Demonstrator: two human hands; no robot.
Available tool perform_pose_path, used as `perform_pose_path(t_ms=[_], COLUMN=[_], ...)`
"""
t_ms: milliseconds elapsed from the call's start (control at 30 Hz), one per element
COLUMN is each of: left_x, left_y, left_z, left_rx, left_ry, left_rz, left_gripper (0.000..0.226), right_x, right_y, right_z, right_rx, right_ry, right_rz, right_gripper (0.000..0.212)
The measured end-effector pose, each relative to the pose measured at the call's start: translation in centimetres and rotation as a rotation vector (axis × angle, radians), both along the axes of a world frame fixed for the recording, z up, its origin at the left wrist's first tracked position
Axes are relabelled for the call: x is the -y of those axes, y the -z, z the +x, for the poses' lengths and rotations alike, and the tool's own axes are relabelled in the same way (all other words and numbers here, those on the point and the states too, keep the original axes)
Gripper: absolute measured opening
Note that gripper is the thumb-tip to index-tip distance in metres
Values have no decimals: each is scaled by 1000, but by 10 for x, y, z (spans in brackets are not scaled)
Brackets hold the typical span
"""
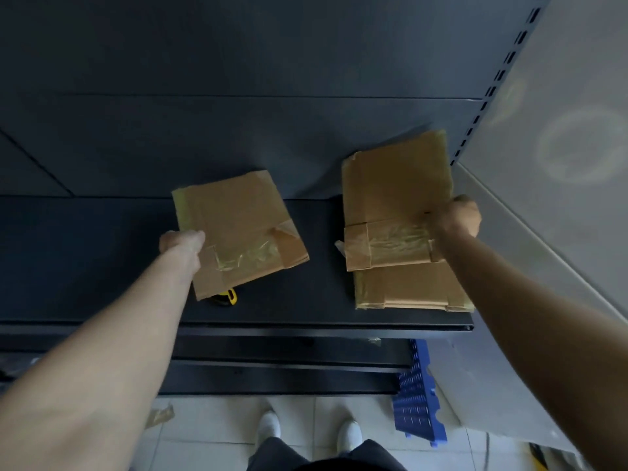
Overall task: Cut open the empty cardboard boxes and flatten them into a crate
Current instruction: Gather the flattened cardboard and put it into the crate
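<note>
Bare forearms (112, 351) reach over the dark shelf (323, 277), left hand (181, 241) gripping one flattened brown cardboard box (238, 215), right hand (457, 215) gripping a second flattened box (394, 185), both probably bound for the blue plastic crate (418, 402).

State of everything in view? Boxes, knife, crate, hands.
left box, flattened, tape on, held at its edge by the left hand.
right box, flattened, tape on, gripped by the right hand.
third box, flattened, lying on the shelf under the right box.
yellow knife, on shelf, partly hidden by left box.
blue crate, on floor, tilted.
</note>
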State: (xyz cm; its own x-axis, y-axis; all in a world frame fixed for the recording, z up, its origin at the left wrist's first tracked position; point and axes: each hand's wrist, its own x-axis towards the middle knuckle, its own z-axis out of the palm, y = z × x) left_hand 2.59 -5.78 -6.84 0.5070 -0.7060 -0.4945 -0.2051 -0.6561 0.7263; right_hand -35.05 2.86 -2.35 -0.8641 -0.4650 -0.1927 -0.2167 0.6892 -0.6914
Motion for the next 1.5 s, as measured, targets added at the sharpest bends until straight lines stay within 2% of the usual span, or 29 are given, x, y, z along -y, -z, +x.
perform_pose_path(t_ms=[167,333,600,767,800,900,1000,1133,1367,1500], left_x=[10,21,10,4,4,6,7,11,8,-6], left_y=[-7,-6,11,31,35,45,52,54,38,11], left_z=[18,77,179,210,213,213,211,214,216,213], left_rx=[-22,32,161,217,218,273,356,276,210,163], left_ry=[31,-13,-117,-47,-30,26,127,109,131,52], left_rz=[-23,-34,-18,-21,-20,16,51,111,34,-54], left_gripper=[39,40,41,20,23,32,35,62,30,33], right_x=[19,39,58,53,52,50,50,54,54,50], right_y=[3,7,31,62,68,82,86,90,68,44], right_z=[48,83,157,179,179,181,183,182,181,187], right_rx=[7,-6,-95,-6,13,111,138,171,86,80], right_ry=[-80,-109,-456,-341,-345,-271,-254,-214,-118,-154], right_rz=[51,124,362,400,418,309,292,300,169,73], right_gripper=[32,34,29,34,36,36,46,49,42,33])
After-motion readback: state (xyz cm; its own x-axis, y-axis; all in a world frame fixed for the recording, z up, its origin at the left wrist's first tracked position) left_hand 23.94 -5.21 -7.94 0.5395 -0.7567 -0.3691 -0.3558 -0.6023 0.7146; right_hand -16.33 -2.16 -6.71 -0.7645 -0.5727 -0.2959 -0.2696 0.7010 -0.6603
